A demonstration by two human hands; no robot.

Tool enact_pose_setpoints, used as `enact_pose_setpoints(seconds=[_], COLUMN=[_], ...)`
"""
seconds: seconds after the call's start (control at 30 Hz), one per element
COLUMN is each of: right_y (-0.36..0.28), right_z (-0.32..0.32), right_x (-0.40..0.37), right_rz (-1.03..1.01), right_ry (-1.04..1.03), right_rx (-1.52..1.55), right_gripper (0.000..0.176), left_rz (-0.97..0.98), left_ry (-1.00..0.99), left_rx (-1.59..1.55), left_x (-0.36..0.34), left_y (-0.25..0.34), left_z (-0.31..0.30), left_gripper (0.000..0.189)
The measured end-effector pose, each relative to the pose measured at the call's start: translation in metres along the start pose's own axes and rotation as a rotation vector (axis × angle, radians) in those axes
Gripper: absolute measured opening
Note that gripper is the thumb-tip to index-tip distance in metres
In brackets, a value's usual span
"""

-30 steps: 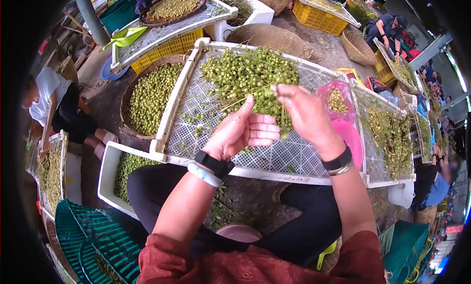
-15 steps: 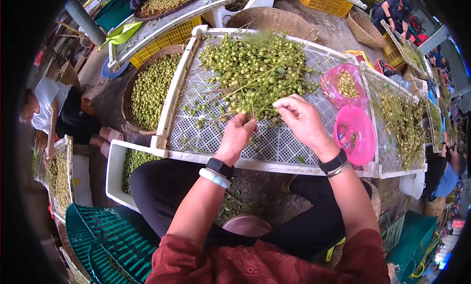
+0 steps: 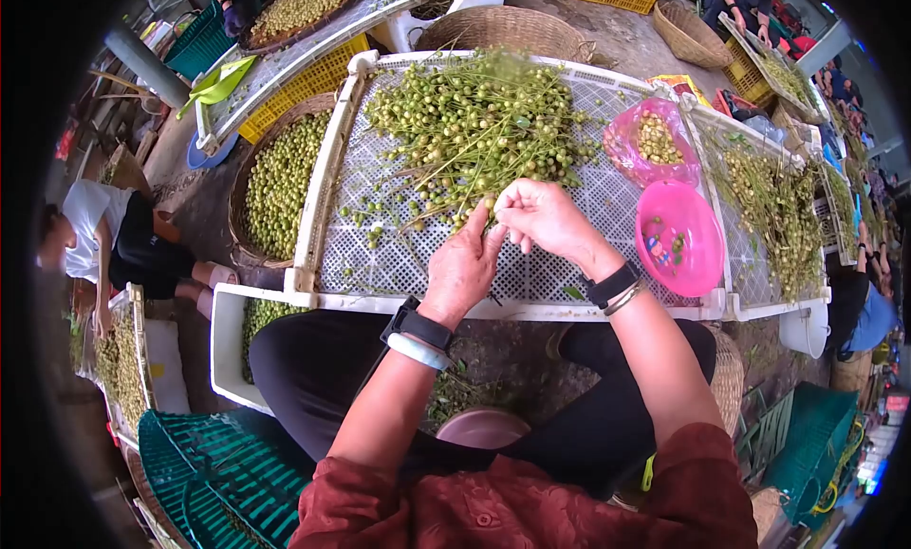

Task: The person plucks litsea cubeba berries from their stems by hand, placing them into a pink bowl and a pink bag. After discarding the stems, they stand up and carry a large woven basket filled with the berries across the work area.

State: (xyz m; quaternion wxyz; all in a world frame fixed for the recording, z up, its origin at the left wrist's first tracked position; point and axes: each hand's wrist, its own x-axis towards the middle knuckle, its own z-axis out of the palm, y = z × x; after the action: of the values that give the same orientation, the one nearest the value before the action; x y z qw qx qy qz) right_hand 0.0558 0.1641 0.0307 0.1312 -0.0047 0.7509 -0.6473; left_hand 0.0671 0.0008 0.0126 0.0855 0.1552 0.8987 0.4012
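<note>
A heap of small round green fruits on thin stems (image 3: pixel 474 122) lies on a white mesh tray (image 3: pixel 408 269) in front of me. At the heap's near edge my left hand (image 3: pixel 463 269) is closed in a pinch, with a small green fruit (image 3: pixel 490 204) at its fingertips. Close against it, my right hand (image 3: pixel 546 222) is also pinched; whatever its fingers hold is too small or hidden to make out. Loose fruits (image 3: pixel 375 212) lie left of the heap. Right of my hands are a pink bowl (image 3: pixel 697 264) with a few fruits and a pink bag (image 3: pixel 626 150) holding paler fruits.
A wicker basket of green fruits (image 3: pixel 285 188) and a white foam box (image 3: pixel 228 345) stand at the left. A second mesh tray (image 3: pixel 750 288) with stems adjoins on the right. A teal plastic basket (image 3: pixel 218 473) is at lower left. Other people work around, one (image 3: pixel 104 217) at far left.
My right hand has moved left and slightly down, until its fingertips meet my left hand's. My left hand's fingers now point further up. The view has shifted a little.
</note>
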Motion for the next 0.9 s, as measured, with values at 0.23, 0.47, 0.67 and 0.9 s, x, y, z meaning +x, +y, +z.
enact_pose_setpoints(seconds=[0.23,0.47,0.67,0.9], right_y=[-0.012,0.01,0.034,0.017], right_z=[-0.007,0.001,0.007,-0.006], right_x=[0.002,0.007,0.009,-0.003], right_rz=[0.004,0.066,-0.072,0.108], right_ry=[0.03,-0.03,-0.027,-0.022], right_rx=[-0.038,-0.163,-0.102,0.316], right_gripper=[0.016,0.009,0.01,0.003], left_rz=[-0.096,0.058,0.008,0.032], left_ry=[0.043,0.093,0.162,0.201], left_rx=[0.028,0.036,0.066,-0.081], left_x=[-0.003,0.004,0.007,0.003], left_y=[-0.009,-0.016,-0.015,-0.007], left_z=[0.008,0.018,0.017,0.012], left_gripper=[0.036,0.02,0.016,0.016])
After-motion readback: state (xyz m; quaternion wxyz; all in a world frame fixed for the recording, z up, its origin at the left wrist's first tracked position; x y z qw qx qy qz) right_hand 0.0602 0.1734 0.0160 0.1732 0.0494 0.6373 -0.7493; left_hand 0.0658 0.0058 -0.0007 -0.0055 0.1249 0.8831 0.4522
